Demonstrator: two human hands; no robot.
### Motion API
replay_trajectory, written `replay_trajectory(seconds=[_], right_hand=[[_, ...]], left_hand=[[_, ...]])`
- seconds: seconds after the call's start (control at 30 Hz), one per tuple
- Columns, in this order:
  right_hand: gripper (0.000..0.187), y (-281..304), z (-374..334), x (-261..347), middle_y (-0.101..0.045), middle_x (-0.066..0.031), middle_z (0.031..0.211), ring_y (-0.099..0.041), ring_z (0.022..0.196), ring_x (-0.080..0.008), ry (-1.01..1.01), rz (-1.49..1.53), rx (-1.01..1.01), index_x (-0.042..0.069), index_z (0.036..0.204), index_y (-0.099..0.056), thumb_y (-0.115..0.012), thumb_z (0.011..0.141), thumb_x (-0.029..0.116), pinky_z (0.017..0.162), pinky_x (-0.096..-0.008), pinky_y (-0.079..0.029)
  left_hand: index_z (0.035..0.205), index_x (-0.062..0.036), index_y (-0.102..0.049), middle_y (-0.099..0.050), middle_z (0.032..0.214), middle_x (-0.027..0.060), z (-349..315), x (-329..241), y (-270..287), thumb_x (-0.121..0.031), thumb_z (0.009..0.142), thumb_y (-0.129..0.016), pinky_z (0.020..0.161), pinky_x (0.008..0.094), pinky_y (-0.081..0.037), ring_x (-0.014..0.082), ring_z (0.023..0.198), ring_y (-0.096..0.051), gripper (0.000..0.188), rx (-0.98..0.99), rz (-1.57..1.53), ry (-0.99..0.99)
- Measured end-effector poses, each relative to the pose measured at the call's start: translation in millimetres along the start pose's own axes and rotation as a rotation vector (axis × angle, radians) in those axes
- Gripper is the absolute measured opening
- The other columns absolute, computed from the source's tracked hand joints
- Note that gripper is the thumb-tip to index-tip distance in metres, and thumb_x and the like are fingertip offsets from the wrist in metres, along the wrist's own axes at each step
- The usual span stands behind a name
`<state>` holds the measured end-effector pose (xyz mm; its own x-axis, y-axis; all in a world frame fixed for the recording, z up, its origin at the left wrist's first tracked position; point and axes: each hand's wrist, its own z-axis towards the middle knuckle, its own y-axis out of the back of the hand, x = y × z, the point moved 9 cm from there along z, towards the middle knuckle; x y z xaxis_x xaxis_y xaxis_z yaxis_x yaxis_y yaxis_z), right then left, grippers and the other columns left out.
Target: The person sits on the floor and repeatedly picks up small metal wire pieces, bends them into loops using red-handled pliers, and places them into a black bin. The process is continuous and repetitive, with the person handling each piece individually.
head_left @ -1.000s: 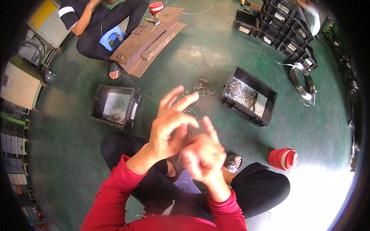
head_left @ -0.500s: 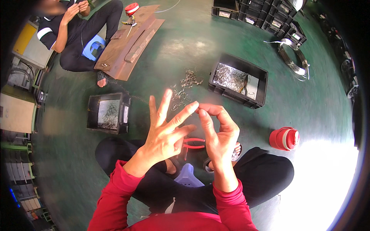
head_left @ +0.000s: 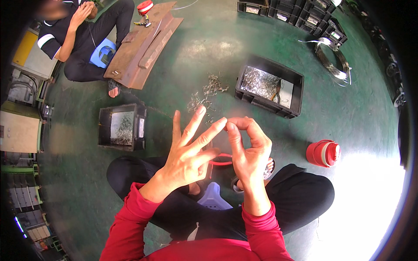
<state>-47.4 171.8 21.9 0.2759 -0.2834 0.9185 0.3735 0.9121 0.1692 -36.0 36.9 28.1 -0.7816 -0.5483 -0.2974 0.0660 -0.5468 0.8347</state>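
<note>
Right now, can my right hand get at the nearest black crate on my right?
Probably yes, perhaps with a lean: the open-topped crate lies ahead of the right hand, and nothing visible blocks the way, though that hand is close against the left hand.

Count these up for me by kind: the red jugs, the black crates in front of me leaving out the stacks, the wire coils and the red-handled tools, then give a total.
Red jugs: 2
Black crates: 2
Wire coil: 1
Red-handled tool, partly hidden: 1
Total: 6
</note>
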Motion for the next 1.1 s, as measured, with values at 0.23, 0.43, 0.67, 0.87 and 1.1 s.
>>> replay_trajectory(seconds=[0.23, 0.43, 0.67, 0.87, 1.1], right_hand=[[0.004, -3, 0, -8, -0.067, -0.0110, 0.081, -0.065, 0.074, -0.0278, -0.048, 0.010, 0.012, 0.001, 0.087, -0.064, -0.067, 0.085, 0.002, 0.077, -0.0365, -0.050], [0.005, -6, 0, -14, -0.067, -0.0087, 0.083, -0.065, 0.076, -0.0266, -0.053, -0.012, 0.037, 0.003, 0.088, -0.064, -0.068, 0.086, 0.005, 0.088, -0.0440, -0.048], [0.008, -8, -2, 4, -0.067, -0.0052, 0.085, -0.064, 0.079, -0.0245, 0.167, -0.339, 0.004, 0.006, 0.089, -0.062, -0.067, 0.084, 0.004, 0.102, -0.0497, -0.038], [0.006, -10, -2, -10, -0.067, -0.0073, 0.086, -0.065, 0.082, -0.0273, -0.004, -0.093, 0.055, 0.005, 0.090, -0.061, -0.066, 0.086, 0.003, 0.098, -0.0491, -0.042], [0.006, -11, 2, -2, -0.067, -0.0074, 0.084, -0.065, 0.080, -0.0272, 0.028, -0.094, 0.070, 0.005, 0.090, -0.064, -0.067, 0.085, 0.004, 0.095, -0.0479, -0.045]], left_hand=[[0.064, -0.0098, -0.064, -0.042, 0.151, 0.0081, 0, 4, -4, -0.003, 0.064, -0.065, 0.104, 0.0759, -0.017, 0.0416, 0.145, -0.023, 0.006, 0.005, -0.123, 0.031], [0.063, -0.0087, -0.063, -0.041, 0.151, 0.0105, -1, 9, -6, -0.001, 0.061, -0.065, 0.104, 0.0755, -0.017, 0.0422, 0.145, -0.023, 0.009, 0.024, -0.209, 0.054], [0.063, -0.0090, -0.064, -0.043, 0.149, 0.0128, -1, 6, -6, 0.002, 0.061, -0.063, 0.105, 0.0743, -0.018, 0.0408, 0.144, -0.026, 0.011, 0.062, -0.225, 0.054], [0.065, -0.0109, -0.069, -0.046, 0.147, 0.0146, 1, 14, -3, 0.006, 0.061, -0.055, 0.114, 0.0540, -0.025, 0.0415, 0.143, -0.028, 0.022, 0.069, -0.392, 0.145], [0.070, -0.0077, -0.068, -0.049, 0.144, 0.0151, 5, 17, 5, 0.008, 0.064, -0.053, 0.113, 0.0498, -0.029, 0.0413, 0.141, -0.031, 0.023, 0.066, -0.488, 0.177]])
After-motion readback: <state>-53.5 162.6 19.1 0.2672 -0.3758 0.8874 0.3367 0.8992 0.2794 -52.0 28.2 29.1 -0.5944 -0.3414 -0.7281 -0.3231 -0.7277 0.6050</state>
